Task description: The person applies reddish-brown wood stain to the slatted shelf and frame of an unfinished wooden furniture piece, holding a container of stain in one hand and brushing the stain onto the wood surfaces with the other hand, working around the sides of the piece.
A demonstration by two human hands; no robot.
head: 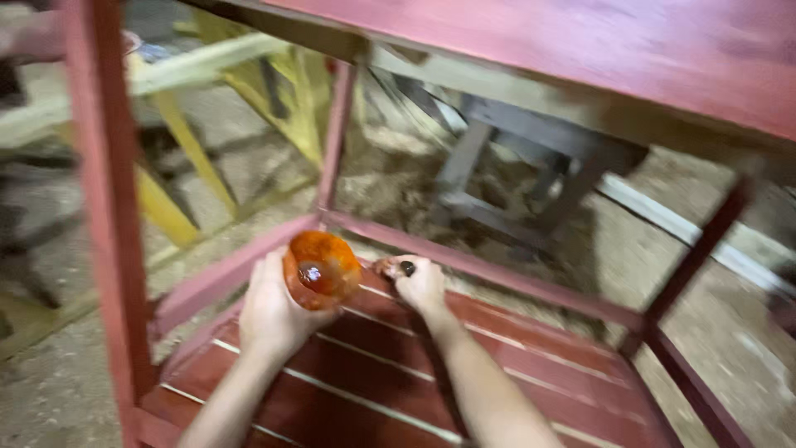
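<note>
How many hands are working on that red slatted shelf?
2. The left hand holds an orange container over the red slatted shelf; the right hand grips a small dark thing beside it. Others may be out of view.

A red-painted wooden slatted shelf sits low inside a red wooden frame, its boards parted by thin pale gaps. The frame stands on a dusty, sawdust-strewn floor; nothing clearly lies on the slats.
</note>
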